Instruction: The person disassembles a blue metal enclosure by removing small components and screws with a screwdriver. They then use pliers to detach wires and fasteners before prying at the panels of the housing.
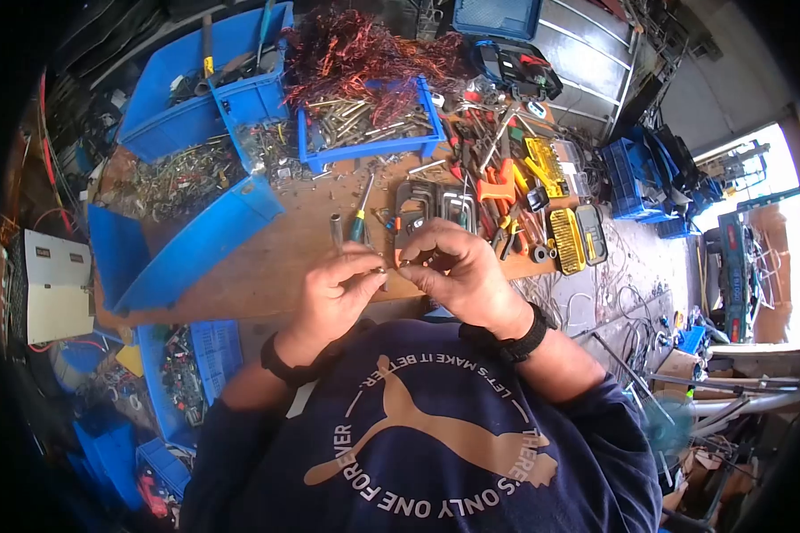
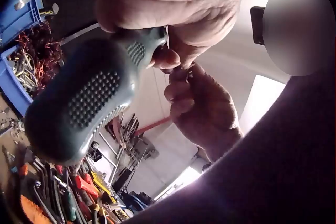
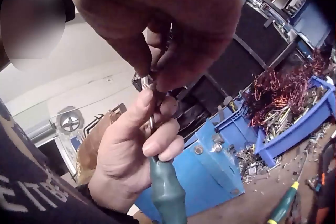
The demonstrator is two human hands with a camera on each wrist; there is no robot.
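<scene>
Reads "THERE'S ONLY ONE FOREVER" across near dark shirt (image 1: 444, 391). Grips studded green-handled tool (image 2: 81, 103) in curled left fingers (image 3: 161, 139); pinches small metal piece (image 3: 146, 82) between nearly touching right fingers (image 1: 438, 234).

Just behind the left grip (image 1: 333, 293) and right grip (image 1: 458, 266) sit black wrist straps (image 1: 532, 336); further back, dark navy sleeves (image 1: 609, 413) join a shirt (image 1: 418, 466) printed with a tan leaping cat (image 1: 409, 413) ringed by white capital lettering (image 1: 413, 508).

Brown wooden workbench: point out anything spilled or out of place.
Small grey metallic-looking scraps lie loose on the brown wooden workbench beside the blue rectangular plastic tray rather than inside it, so they look spilled. The tangled reddish wire heap bulges past the tray's rim.
</scene>
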